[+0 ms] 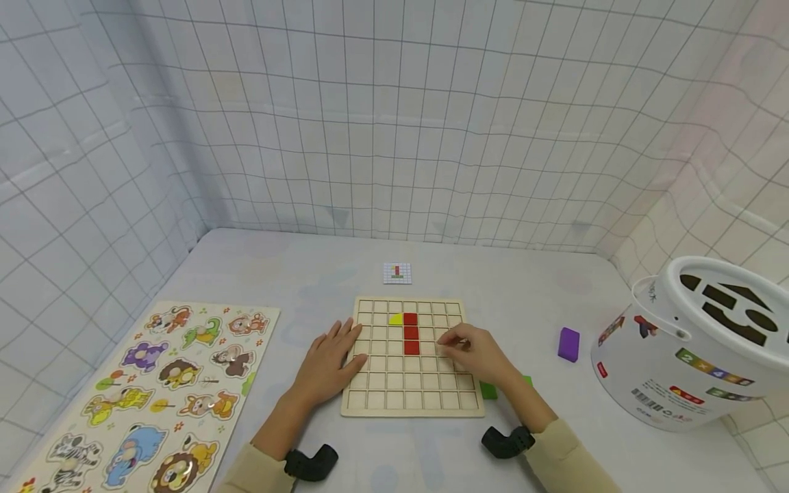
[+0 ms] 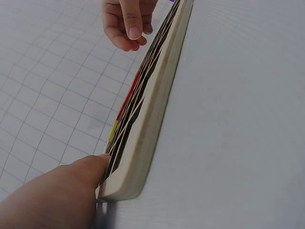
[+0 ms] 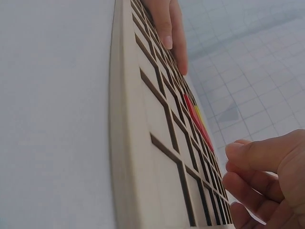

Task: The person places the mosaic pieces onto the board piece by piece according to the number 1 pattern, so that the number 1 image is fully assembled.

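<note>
A wooden grid board point(image 1: 376, 404) lies on the table. Three red square blocks point(image 1: 411, 333) stand in one column of its cells, with a yellow piece point(image 1: 396, 319) beside the top one. My left hand point(image 1: 327, 361) rests on the board's left edge, fingers extended. Over the right part of the grid hovers my right hand point(image 1: 468, 350), its fingers loosely bent; in the right wrist view the thumb point(image 3: 257, 155) is near the fingers and no piece shows between them. Green blocks point(image 1: 488, 391) lie by the board's right edge, partly hidden by the right forearm.
A small pattern card point(image 1: 397, 273) lies behind the board. To the left is an animal puzzle board point(image 1: 246, 390). At the right, a purple block point(image 1: 569, 344) lies near a white lidded bucket point(image 1: 666, 356). Grid-patterned curtains point(image 1: 394, 137) enclose the table.
</note>
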